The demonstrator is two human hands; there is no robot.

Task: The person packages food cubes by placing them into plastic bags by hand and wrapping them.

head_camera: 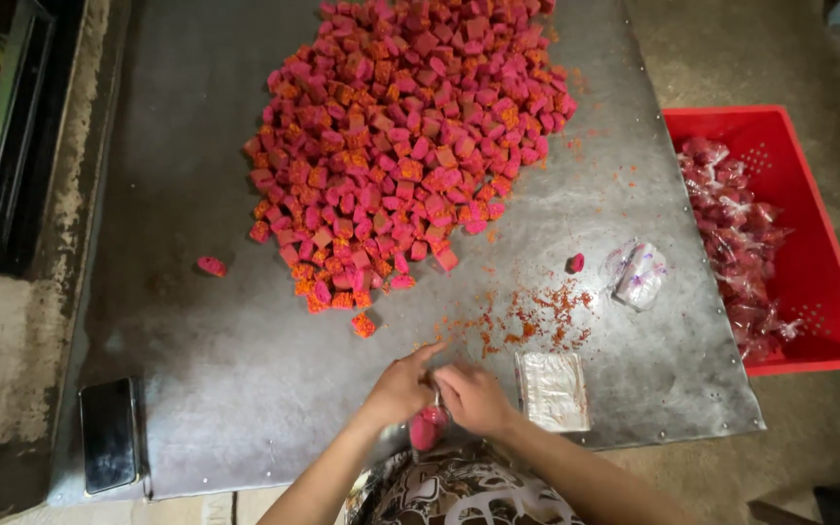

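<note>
A big heap of pink and orange cube sweets (405, 136) covers the far middle of a grey metal table (245, 360). Both my hands meet at the near edge. My left hand (399, 389) and my right hand (473, 397) together pinch a small clear wrapper with a pink sweet (427, 429) in it, held just over the table's front edge. A stack of clear wrappers (552, 390) lies right of my right hand.
A red plastic crate (833, 282) with several wrapped sweets stands on the floor at right. A crumpled wrapper bundle (639, 275) and stray cubes (576, 262) lie on the table. A dark phone (109, 434) rests at the near left corner. Orange crumbs (537, 321) are scattered.
</note>
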